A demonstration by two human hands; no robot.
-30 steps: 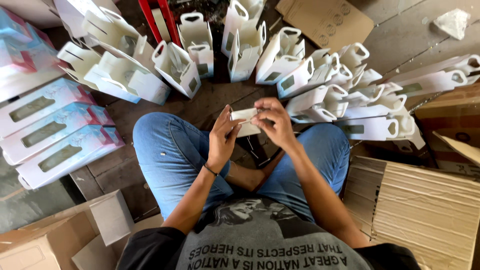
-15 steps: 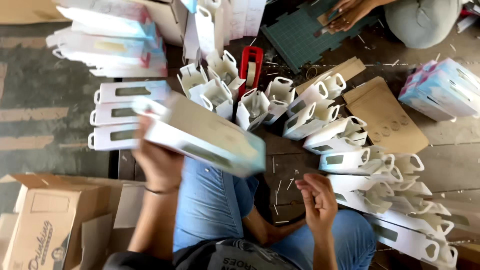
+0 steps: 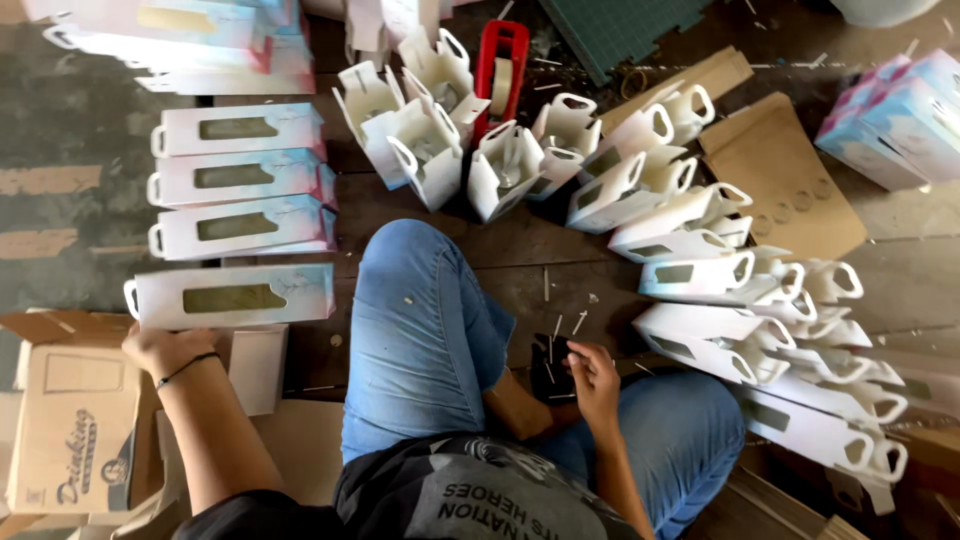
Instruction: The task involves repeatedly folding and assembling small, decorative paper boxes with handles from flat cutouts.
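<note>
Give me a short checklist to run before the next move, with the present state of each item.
1. Left hand at the closed box: ok, it holds the lower edge near the handle end.
2. That box lined up with the row of three closed boxes: ok, lying flat below them, a little offset to the left.
3. Right hand free: cannot tell, its fingers rest near small dark bits on the floor.
4. Unfinished open boxes within view: ok, fanned out on the right.
5. Tape dispenser at hand: ok, the red one lies beyond the knees.
</note>
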